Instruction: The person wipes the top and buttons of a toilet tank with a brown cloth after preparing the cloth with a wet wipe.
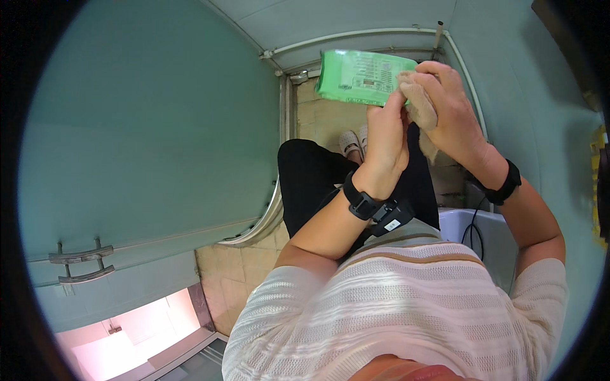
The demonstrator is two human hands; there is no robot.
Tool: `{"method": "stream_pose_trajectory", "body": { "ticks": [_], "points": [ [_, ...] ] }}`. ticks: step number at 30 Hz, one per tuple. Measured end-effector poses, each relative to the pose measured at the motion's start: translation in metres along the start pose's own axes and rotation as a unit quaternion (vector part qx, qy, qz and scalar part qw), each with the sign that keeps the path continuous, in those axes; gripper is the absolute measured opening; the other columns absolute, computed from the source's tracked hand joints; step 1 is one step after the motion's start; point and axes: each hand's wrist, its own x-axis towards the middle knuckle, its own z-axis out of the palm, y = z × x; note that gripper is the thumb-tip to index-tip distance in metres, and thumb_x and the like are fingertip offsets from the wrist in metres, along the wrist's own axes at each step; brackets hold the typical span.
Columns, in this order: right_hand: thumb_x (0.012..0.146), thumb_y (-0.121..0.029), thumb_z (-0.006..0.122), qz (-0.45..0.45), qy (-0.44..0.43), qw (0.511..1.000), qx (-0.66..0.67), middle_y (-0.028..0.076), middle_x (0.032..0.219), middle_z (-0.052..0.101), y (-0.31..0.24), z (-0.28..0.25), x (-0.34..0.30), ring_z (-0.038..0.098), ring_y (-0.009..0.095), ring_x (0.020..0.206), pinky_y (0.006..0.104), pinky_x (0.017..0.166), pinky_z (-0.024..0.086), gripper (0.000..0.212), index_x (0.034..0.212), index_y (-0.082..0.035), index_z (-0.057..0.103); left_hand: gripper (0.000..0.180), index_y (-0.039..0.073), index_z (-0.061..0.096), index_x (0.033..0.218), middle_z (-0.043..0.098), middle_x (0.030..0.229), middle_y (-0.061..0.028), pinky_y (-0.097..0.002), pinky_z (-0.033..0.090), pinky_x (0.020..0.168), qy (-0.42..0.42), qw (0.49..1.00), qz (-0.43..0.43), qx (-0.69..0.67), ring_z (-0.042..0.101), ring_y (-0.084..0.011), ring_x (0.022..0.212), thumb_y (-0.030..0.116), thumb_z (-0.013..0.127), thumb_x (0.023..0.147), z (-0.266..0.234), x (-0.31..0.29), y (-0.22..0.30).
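Observation:
A green plastic pack (362,77) with printed panels, shaped like a pack of wet wipes, is held up in front of me at the top of the view. My left hand (389,136) grips its lower right part from the near side, thumb on the pack and the other fingers mostly hidden. A crumpled beige cloth (419,106) is bunched in my right hand (456,117), whose fingers press it against the pack's right end. One corner of the cloth hangs down below that hand.
On the left stands a large frosted glass panel (165,127) with a metal handle (81,265). White pipes (356,34) run along the far wall. A white basin (460,222) with a black cable (473,232) sits beside my right leg. My feet stand on tan floor tiles (318,117).

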Motion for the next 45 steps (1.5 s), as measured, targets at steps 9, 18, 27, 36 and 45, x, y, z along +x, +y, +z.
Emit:
{"method": "stream_pose_trajectory", "body": {
  "ticks": [9,18,27,36,45],
  "points": [
    [0.074,-0.004,0.07,0.023,-0.08,0.993,0.082,0.01,0.105,0.055,0.033,-0.008,0.004,0.053,0.029,0.099,0.0369,0.087,0.044,0.038,0.11,-0.006,0.059,0.028,0.0,0.057,0.113,0.063,0.104,-0.0084,-0.033,0.05,0.078,0.007,0.998,-0.036,0.059,0.064,-0.0188,0.086,0.019,0.054,0.093,-0.003,0.0,0.002],
    [0.092,-0.032,0.062,0.274,-0.014,0.875,0.399,0.01,0.127,0.051,0.065,-0.044,0.009,0.052,0.019,0.117,0.0303,0.098,0.043,0.055,0.135,-0.002,0.044,0.023,0.0,0.06,0.104,0.064,0.097,-0.0074,-0.0315,0.049,0.074,0.054,0.998,0.012,0.029,0.063,-0.0184,0.083,0.019,0.056,0.093,-0.009,0.01,0.008],
    [0.08,-0.035,0.076,0.252,-0.101,0.915,0.297,0.011,0.116,0.052,0.027,-0.012,0.001,0.054,0.019,0.107,0.0319,0.092,0.045,0.066,0.126,0.0,0.044,0.021,-0.002,0.062,0.094,0.062,0.09,-0.0058,-0.0277,0.047,0.069,0.048,0.997,0.048,0.036,0.059,-0.0143,0.078,0.017,0.057,0.09,-0.009,0.011,-0.005],
    [0.075,-0.027,0.077,0.1,-0.071,0.992,0.025,0.013,0.104,0.054,0.014,-0.014,0.005,0.057,0.034,0.099,0.0381,0.081,0.049,0.053,0.116,-0.005,0.053,0.025,-0.001,0.059,0.108,0.061,0.101,-0.0052,-0.0296,0.046,0.08,0.021,0.996,0.062,0.053,0.059,-0.0158,0.088,0.015,0.06,0.089,-0.002,0.003,-0.009],
    [0.077,-0.013,0.069,0.054,-0.132,0.984,0.105,0.014,0.103,0.058,0.035,-0.016,0.006,0.057,0.037,0.094,0.0398,0.079,0.049,0.038,0.112,-0.007,0.055,0.022,0.004,0.059,0.105,0.062,0.094,-0.0041,-0.0284,0.048,0.067,0.046,0.993,0.004,0.108,0.061,-0.012,0.078,0.019,0.058,0.09,-0.003,0.001,-0.014]
  ]
}}
